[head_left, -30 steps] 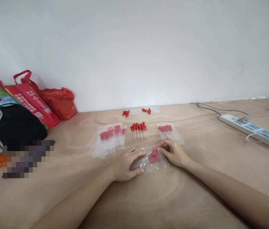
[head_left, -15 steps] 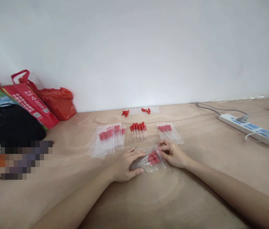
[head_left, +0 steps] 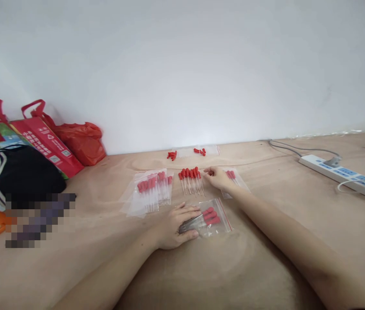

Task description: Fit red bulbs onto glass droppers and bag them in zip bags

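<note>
My left hand (head_left: 177, 226) grips the closed end of a clear zip-lock bag (head_left: 223, 226) on the table, thumb in front and fingers on top. Inside lie a few droppers with red rubber bulbs (head_left: 210, 214); their thin tubes run back under my hand. My right hand (head_left: 217, 177) is stretched out beside a row of loose red-bulbed droppers (head_left: 190, 178), fingers slightly bent and apart, holding nothing visible. Beneath its wrist, partly hidden, lies another bag of droppers (head_left: 238, 181). Several overlapping filled bags (head_left: 148, 191) lie to the left of the row.
At the back lie loose red bulbs (head_left: 171, 155) and a flat clear bag (head_left: 214, 150) near the wall. A white power strip (head_left: 340, 172) with cords is at the right. Red carrier bags (head_left: 49, 142) and a black drawstring bag (head_left: 30, 176) stand at the left.
My right hand has let go of the bag's zip edge and moved up and left to the loose droppers. My left hand still holds the bag. The view has shifted slightly.
</note>
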